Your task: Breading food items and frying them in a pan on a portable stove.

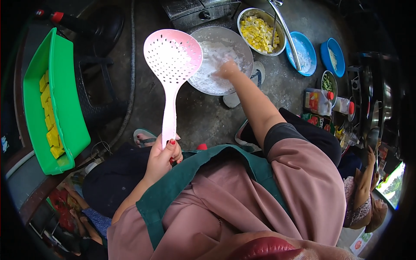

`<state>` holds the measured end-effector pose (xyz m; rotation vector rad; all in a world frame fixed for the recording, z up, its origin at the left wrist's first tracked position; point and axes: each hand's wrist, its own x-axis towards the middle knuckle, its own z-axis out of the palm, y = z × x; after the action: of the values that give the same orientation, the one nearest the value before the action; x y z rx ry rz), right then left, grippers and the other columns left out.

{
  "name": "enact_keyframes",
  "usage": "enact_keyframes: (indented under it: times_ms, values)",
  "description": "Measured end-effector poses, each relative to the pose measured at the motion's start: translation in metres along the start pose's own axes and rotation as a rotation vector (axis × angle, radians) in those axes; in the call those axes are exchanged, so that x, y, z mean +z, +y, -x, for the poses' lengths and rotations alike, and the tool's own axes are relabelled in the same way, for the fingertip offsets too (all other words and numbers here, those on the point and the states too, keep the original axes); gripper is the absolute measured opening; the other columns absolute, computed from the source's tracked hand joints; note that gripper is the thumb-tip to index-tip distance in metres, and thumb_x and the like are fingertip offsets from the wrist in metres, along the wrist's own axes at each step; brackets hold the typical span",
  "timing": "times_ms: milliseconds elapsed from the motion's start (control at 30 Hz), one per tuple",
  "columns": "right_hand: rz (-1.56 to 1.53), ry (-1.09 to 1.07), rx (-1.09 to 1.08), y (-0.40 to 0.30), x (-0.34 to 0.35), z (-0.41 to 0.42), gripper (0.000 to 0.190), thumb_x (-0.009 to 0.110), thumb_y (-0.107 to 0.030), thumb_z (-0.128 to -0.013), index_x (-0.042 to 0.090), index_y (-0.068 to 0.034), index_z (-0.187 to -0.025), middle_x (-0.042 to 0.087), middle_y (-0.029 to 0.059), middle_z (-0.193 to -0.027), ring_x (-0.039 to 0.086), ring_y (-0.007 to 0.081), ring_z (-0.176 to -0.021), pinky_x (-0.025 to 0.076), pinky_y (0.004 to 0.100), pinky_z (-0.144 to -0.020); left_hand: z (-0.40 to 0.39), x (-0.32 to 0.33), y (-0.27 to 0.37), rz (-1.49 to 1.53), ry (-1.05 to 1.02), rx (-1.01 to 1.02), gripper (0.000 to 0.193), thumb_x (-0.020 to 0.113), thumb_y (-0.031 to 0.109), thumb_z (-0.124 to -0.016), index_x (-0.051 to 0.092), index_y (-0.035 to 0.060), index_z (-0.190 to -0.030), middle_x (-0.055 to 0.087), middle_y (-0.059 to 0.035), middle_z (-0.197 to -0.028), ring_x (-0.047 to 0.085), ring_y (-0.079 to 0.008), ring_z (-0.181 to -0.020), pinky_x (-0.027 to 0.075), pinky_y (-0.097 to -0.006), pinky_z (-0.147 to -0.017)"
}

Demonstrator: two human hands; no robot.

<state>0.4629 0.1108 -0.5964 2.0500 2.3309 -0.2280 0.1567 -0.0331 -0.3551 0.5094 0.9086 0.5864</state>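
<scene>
In my left hand [166,152] is the handle of a pink slotted skimmer [169,78], held upright with its perforated head away from me. White powder coats the head. My right hand [227,69] reaches into a wide, round grey bowl [243,42] on the floor. Loose white powder, like flour, lies in it [208,76]. That hand is blurred, and its fingertips are hard to make out against the powder, so whether they grip anything cannot be told.
Beyond the bowl stands a metal stove [201,14]. A steel bowl of yellow-and-white cubes [258,32] sits right of it, beside blue basins [308,48] [340,65]. At left, a green tub [68,107] holds yellow blocks, near a grey hose [131,65]. Other people are at both lower sides.
</scene>
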Motion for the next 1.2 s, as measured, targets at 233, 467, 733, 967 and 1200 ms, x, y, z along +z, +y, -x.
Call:
enact_keyframes:
  times_ms: [233, 467, 733, 967, 1200]
  values:
    - [-0.132, -0.33, 0.139, -0.015, 0.011, -0.008, 0.063, 0.062, -0.041, -0.07, 0.048, -0.017, -0.126, 0.056, 0.0147, -0.117, 0.047, 0.0309, -0.115, 0.036, 0.0391, -0.097, -0.001, 0.001, -0.003, -0.028, -0.014, -0.009, 0.022, 0.042, 0.023, -0.095, 0.041, 0.0028, -0.103, 0.033, 0.0011, -0.061, 0.032, -0.0079, -0.054, 0.034, -0.024, -0.054]
    - [-0.375, -0.415, 0.2, 0.018, -0.033, -0.011, 0.053, 0.06, -0.04, -0.071, 0.056, -0.016, -0.118, 0.058, 0.0164, -0.112, 0.056, 0.0305, -0.104, 0.044, 0.038, -0.089, 0.001, 0.001, -0.001, -0.046, -0.001, -0.016, 0.023, 0.043, 0.024, -0.094, 0.041, 0.0025, -0.103, 0.033, 0.0012, -0.061, 0.032, -0.0078, -0.053, 0.035, -0.024, -0.054]
    - [0.067, -0.565, 0.121, -0.026, -0.005, 0.005, 0.091, 0.058, -0.058, -0.072, 0.022, -0.009, -0.14, 0.054, 0.0149, -0.121, 0.048, 0.0333, -0.115, 0.038, 0.0363, -0.097, -0.004, 0.001, -0.005, -0.088, -0.01, -0.04, 0.023, 0.042, 0.024, -0.095, 0.042, 0.0025, -0.102, 0.034, 0.0012, -0.061, 0.032, -0.0077, -0.053, 0.035, -0.0236, -0.053]
    - [-0.41, -0.393, 0.289, -0.02, 0.005, -0.008, 0.089, 0.062, -0.057, -0.067, 0.028, -0.015, -0.138, 0.055, 0.0144, -0.119, 0.049, 0.032, -0.113, 0.04, 0.0364, -0.095, -0.02, -0.008, -0.016, -0.194, 0.044, -0.064, 0.021, 0.043, 0.025, -0.094, 0.046, 0.005, -0.098, 0.035, 0.0017, -0.059, 0.033, -0.0073, -0.051, 0.033, -0.0225, -0.05]
    - [-0.283, -0.435, 0.323, -0.024, 0.018, -0.009, 0.068, 0.06, -0.06, -0.068, 0.057, -0.012, -0.116, 0.057, 0.013, -0.117, 0.05, 0.0286, -0.113, 0.041, 0.037, -0.093, -0.031, -0.001, -0.015, -0.101, 0.103, -0.008, 0.028, 0.036, 0.029, -0.096, 0.048, 0.004, -0.097, 0.034, 0.0021, -0.054, 0.034, -0.0079, -0.045, 0.033, -0.0225, -0.046]
